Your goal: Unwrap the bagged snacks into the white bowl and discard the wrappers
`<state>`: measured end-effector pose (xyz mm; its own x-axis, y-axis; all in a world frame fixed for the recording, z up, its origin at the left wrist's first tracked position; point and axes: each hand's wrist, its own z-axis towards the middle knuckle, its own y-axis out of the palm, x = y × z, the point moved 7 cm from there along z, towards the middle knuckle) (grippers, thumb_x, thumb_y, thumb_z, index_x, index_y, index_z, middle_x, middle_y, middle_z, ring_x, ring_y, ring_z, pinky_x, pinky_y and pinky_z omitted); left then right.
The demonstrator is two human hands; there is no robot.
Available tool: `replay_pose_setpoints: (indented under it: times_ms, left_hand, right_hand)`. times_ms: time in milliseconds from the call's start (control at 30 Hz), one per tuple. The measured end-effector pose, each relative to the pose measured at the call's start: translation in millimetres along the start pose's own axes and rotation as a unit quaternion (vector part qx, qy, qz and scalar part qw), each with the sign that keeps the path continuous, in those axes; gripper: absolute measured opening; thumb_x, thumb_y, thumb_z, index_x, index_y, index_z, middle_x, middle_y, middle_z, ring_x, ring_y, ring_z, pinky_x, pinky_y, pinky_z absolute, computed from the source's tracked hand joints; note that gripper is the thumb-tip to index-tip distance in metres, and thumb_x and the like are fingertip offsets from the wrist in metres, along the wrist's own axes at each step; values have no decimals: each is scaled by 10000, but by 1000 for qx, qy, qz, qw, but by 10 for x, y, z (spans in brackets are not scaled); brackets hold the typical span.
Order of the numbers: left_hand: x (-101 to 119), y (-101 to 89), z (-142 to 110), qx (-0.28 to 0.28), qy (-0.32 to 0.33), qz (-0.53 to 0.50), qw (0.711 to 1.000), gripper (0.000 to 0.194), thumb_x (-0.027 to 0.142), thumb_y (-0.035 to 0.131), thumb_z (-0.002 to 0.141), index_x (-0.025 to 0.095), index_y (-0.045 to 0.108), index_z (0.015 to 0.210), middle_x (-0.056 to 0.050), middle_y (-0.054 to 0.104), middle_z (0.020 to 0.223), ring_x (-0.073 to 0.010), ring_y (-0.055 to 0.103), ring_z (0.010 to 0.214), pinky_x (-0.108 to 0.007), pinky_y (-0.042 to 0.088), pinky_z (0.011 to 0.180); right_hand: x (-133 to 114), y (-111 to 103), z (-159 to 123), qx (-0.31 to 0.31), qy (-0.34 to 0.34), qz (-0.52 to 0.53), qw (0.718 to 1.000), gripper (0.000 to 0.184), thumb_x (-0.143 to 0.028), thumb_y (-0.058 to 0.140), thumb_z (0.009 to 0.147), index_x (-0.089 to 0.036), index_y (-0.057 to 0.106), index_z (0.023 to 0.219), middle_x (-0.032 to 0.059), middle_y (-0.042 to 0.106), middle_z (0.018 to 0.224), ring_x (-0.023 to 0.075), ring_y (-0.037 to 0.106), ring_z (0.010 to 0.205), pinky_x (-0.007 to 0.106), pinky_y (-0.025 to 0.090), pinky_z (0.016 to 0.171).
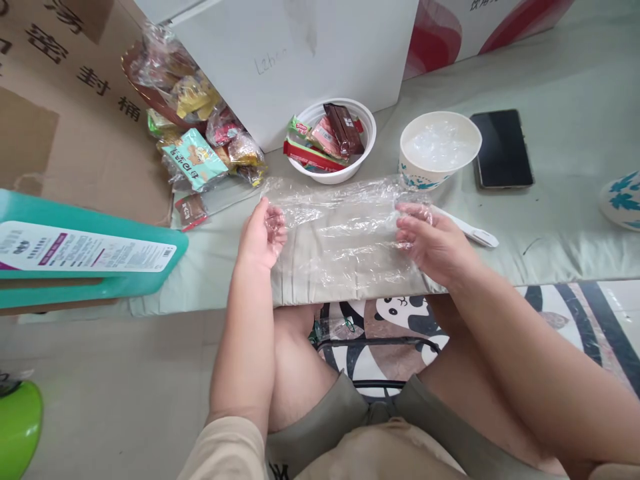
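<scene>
A crinkled sheet of clear plastic film [345, 227] stretches between my two hands, just above the near edge of the table. At its left edge my left hand [263, 233] has its fingers curled on the film. My right hand [435, 243] pinches the opposite edge, thumb and fingers together. Just beyond the film stands a white plastic bowl [370, 137] of wrapped snacks [325, 137]. A paper bowl [423, 179] with a blue leaf print holds crumpled clear plastic [440, 145]. Beside my right hand lies a white plastic utensil [473, 231], partly hidden.
A black phone [504, 148] lies right of the paper bowl, and another printed paper bowl [623, 200] is at the right edge. Packaged snacks [195, 159] spill from a basket [131, 63] at left. A teal jug [170, 250] and cardboard box [100, 153] stand nearby. A white box [320, 60] rises behind.
</scene>
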<state>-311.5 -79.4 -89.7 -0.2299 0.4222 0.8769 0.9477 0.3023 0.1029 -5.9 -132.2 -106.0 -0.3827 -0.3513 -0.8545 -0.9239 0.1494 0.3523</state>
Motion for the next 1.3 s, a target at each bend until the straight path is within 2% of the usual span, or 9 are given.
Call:
replay_pose_setpoints:
  times_ms: [167,267,433,533,633,800,1000,1167,1300]
  left_hand:
    - [-95,183,-155,-146,-54,7,988,473,594,811,714,153,719,860,-120,771,840,-213,754,749,-289,624,613]
    - [-223,213,-312,-216,-100,89,967,463,406,952,557,131,745,868,-109,784,833,-192,750,699,-248,603,587]
    - [-136,76,-363,-169,-7,76,983,408,487,895,673,162,678,791,50,565,468,-32,419,323,-123,279,318]
    - [-128,150,-445,-230,-2,36,973,534,526,911,637,219,650,987,-14,743,735,-132,697,592,-203,549,531]
    - [-198,214,-554,-291,-47,98,951,646,424,920,649,277,623,1204,-32,781,827,-133,687,554,-201,517,496]
    - [-154,91,-532,-284,-45,179,941,337,486,767,750,154,734,706,73,316,286,-26,157,257,-176,104,324]
    - [-139,-49,-384,-202,-17,156,967,463,457,859,621,152,750,951,-87,739,706,-173,694,645,-200,451,480]
    - [-56,-95,-525,-120,119,163,972,805,357,888,639,231,558,1362,-18,747,782,-147,689,644,-237,535,626]
    - [-3,-127,-541,-82,224,315,918,357,291,796,742,217,742,1087,-17,704,821,-145,667,737,-279,555,742]
  right_hand:
    - [-36,-104,18,63,-18,0,998,341,-400,820,713,-237,562,864,-41,587,768,77,559,565,216,505,514]
    - [-86,-198,9,109,-28,22,993,292,-388,801,749,-229,574,842,-28,626,766,81,598,589,203,511,523]
    - [-208,-273,-88,153,-103,-64,981,255,-449,719,851,-262,621,994,-42,628,666,84,484,427,230,392,397]
    - [-206,-252,-112,149,-123,-103,976,289,-493,682,886,-289,603,1076,-29,661,705,86,411,371,249,306,340]
    - [-193,-253,-99,153,-129,-99,975,297,-517,681,881,-300,597,1065,-3,686,780,91,443,391,246,274,332]
    - [-228,-324,-91,175,-124,-119,969,290,-417,632,909,-277,542,1146,16,741,821,86,442,372,241,230,331]
    - [-219,-325,-129,142,-119,-177,967,712,-297,688,866,-349,349,1489,32,785,974,133,568,452,275,350,377]
    - [-303,-277,-206,143,-183,-197,952,246,-304,604,925,-278,644,1167,47,757,898,155,677,585,268,448,451]
    - [-340,-188,-239,87,-224,-278,930,308,-258,664,855,-268,680,1163,36,748,951,177,722,753,322,578,627]
